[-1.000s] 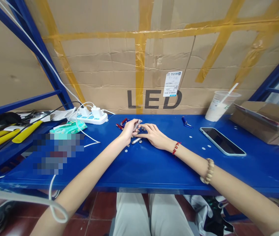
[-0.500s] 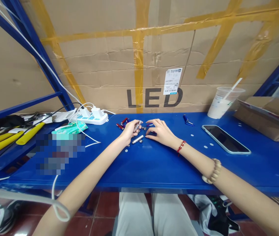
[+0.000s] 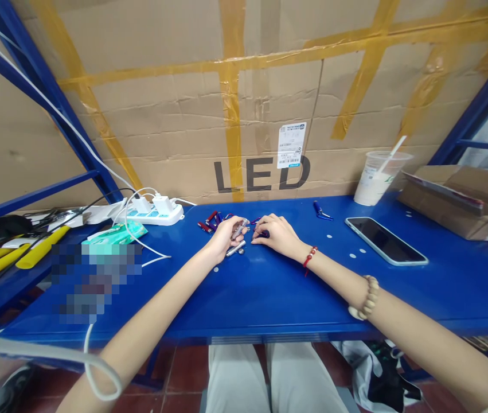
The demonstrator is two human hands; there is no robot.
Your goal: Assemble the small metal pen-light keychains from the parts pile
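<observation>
Tube (image 3: pixel 239 230), silvery, held in left hand (image 3: pixel 226 240) — second tube (image 3: pixel 235 248) just nearer the body, red pieces (image 3: pixel 205 227) leftward; right hand (image 3: pixel 281 236) curled nearby — whether holding anything, cannot tell.

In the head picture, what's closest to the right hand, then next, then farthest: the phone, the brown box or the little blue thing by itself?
1. Little blue thing: just right of the right hand and a bit farther back.
2. Phone: more to the right, lying flat.
3. Brown box: far right, past the phone.
</observation>
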